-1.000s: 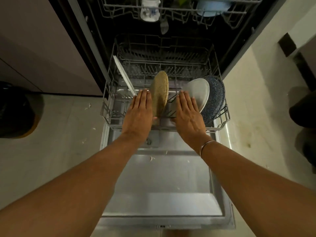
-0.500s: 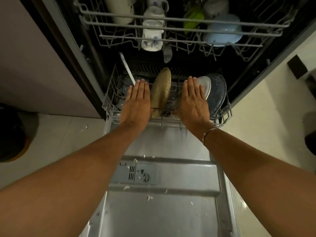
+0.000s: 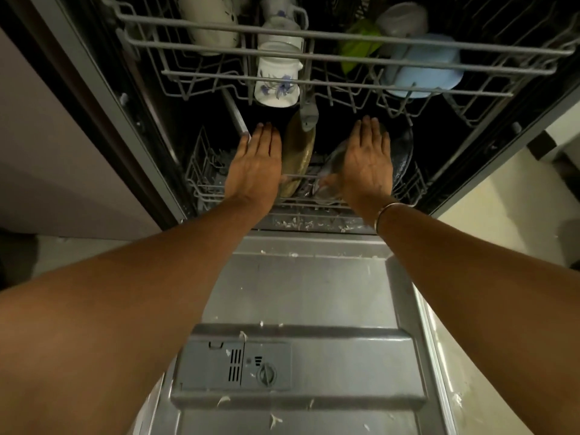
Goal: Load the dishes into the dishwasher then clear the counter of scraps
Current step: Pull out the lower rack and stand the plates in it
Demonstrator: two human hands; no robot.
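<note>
Your left hand [image 3: 254,164] and right hand [image 3: 367,166] lie flat at the near edge of the lower rack [image 3: 201,175] with the fingers straight and together, gripping nothing. The rack sits inside the dishwasher, beyond the lowered door [image 3: 314,287]. A tan plate [image 3: 298,152] stands on edge between your hands, and a dark speckled plate [image 3: 403,153] stands just right of your right hand. Above, the upper rack [image 3: 345,37] holds a white floral mug [image 3: 276,80] and a blue bowl [image 3: 423,70] — pale scraps [image 3: 275,419] dot the door.
</note>
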